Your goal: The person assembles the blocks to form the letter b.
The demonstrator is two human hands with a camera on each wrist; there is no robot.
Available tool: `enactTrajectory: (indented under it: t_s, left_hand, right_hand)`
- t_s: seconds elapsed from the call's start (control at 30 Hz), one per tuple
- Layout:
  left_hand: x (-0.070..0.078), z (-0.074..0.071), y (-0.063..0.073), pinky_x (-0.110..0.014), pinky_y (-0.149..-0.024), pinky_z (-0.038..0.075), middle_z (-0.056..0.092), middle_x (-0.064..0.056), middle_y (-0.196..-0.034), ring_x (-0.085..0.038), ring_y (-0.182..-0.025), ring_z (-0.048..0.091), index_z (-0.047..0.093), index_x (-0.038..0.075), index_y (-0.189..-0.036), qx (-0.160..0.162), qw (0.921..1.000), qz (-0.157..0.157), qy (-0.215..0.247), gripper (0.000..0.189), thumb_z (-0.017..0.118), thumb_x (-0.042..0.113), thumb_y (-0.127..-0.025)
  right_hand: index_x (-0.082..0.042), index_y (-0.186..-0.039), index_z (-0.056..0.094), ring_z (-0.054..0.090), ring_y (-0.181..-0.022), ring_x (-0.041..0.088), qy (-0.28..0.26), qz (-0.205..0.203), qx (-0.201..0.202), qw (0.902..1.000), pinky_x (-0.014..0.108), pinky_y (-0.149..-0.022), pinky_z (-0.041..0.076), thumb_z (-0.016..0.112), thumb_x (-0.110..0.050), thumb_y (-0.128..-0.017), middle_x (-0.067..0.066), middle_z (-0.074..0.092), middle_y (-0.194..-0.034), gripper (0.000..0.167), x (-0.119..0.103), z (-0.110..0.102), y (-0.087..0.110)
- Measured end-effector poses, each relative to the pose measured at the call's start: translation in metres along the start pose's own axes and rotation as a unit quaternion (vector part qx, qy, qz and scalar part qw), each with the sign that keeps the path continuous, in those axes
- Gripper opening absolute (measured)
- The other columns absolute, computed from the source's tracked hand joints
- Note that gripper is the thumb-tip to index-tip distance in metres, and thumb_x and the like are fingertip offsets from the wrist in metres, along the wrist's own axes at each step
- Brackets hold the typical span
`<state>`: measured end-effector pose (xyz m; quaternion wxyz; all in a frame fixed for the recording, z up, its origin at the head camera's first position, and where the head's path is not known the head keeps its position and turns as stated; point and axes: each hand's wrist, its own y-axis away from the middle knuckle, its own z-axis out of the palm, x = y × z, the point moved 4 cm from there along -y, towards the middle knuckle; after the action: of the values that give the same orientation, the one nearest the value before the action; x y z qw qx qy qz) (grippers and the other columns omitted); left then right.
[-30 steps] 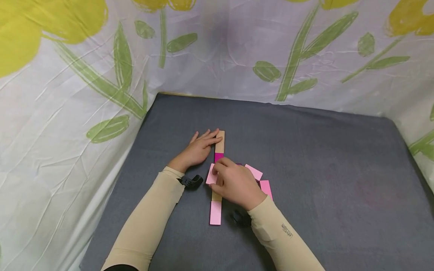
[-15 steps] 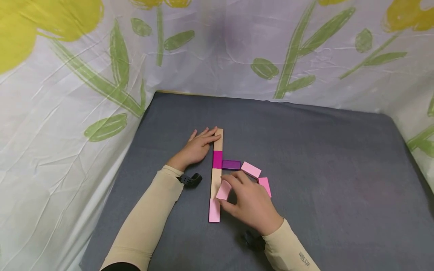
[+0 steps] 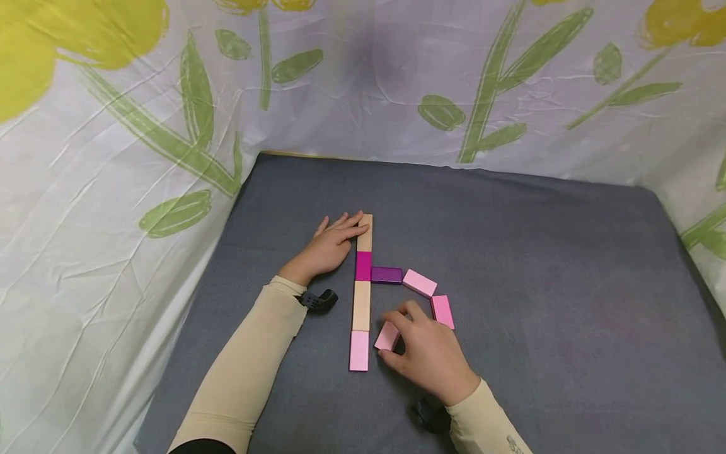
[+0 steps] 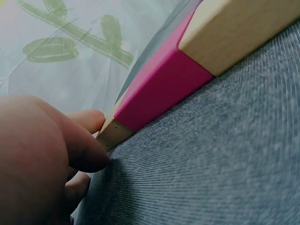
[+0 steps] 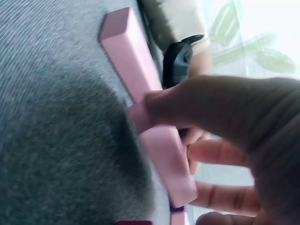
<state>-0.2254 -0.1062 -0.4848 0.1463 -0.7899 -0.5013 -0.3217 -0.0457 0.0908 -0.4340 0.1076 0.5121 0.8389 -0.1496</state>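
My right hand (image 3: 428, 353) pinches a light pink wooden block (image 3: 387, 336) between thumb and fingers, right of the column's near end. In the right wrist view this held block (image 5: 169, 164) spans from thumb to fingertips. My left hand (image 3: 327, 251) lies with fingers extended, its fingertips on the plain wood block (image 3: 365, 232) at the far end. Below that, end to end, come a magenta block (image 3: 363, 266), another plain wood block (image 3: 361, 306) and a light pink block (image 3: 359, 350). A purple block (image 3: 387, 275) branches off to the right.
From the purple block's right end, a pink block (image 3: 420, 283) and a second pink block (image 3: 443, 311) curve toward me. A dark grey cloth (image 3: 539, 302) covers the table. Behind it hangs a white curtain (image 3: 374, 94) with painted flowers.
My right hand has carried the light pink block from over the column to its right and toward me, uncovering the purple block. My left hand has stayed put.
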Motion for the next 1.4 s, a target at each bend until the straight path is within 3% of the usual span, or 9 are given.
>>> enactTrajectory:
  t_s: [0.27,0.4,0.6,0.87,1.4]
  left_hand:
    - [-0.001,0.004,0.001,-0.049,-0.13,-0.011,0.025,0.005,-0.174,-0.025,-0.163,0.015,0.046,0.021,-0.16,-0.004,1.0,-0.001,0.004,0.054,0.041,0.008,-0.108]
    - [-0.001,0.005,0.001,-0.049,-0.129,-0.012,0.024,0.005,-0.174,-0.024,-0.163,0.014,0.044,0.022,-0.161,-0.011,0.9999,-0.004,0.004,0.055,0.042,0.009,-0.108]
    - [-0.002,0.005,0.001,-0.049,-0.129,-0.012,0.022,0.005,-0.174,-0.024,-0.163,0.013,0.044,0.021,-0.161,-0.014,0.9999,-0.004,0.005,0.055,0.041,0.009,-0.108]
    - [-0.003,0.003,-0.001,-0.047,-0.129,-0.013,0.021,0.005,-0.174,-0.023,-0.163,0.012,0.043,0.022,-0.162,-0.017,0.9998,-0.004,0.006,0.055,0.041,0.01,-0.108]
    - [-0.004,0.002,-0.002,-0.047,-0.129,-0.013,0.021,0.006,-0.175,-0.023,-0.163,0.011,0.043,0.023,-0.162,-0.011,0.9999,-0.002,0.004,0.055,0.041,0.01,-0.109]
  right_hand:
    - [-0.016,-0.112,0.081,0.049,-0.062,0.005,0.021,-0.011,-0.044,0.9987,0.021,-0.051,0.041,0.098,-0.047,-0.068,-0.001,0.061,-0.095,0.056,0.002,0.007,0.004]
    - [-0.016,-0.116,0.081,0.05,-0.061,0.008,0.019,-0.014,-0.06,0.9979,0.025,-0.054,0.047,0.1,-0.037,-0.07,0.001,0.059,-0.094,0.054,0.0,0.006,0.007]
    - [-0.016,-0.105,0.081,0.054,-0.063,0.011,0.015,-0.022,-0.042,0.9987,0.027,-0.058,0.052,0.097,-0.019,-0.075,0.002,0.058,-0.09,0.034,0.0,0.004,0.011]
    - [-0.016,-0.093,0.08,0.049,-0.066,0.008,0.008,-0.009,-0.05,0.9987,0.026,-0.061,0.05,0.1,-0.025,-0.07,-0.002,0.054,-0.088,0.032,0.0,0.003,0.015]
    - [-0.014,-0.092,0.08,0.047,-0.066,0.008,0.0,-0.019,-0.062,0.9979,0.027,-0.062,0.047,0.1,-0.031,-0.07,-0.004,0.053,-0.084,0.034,-0.002,0.007,0.016]
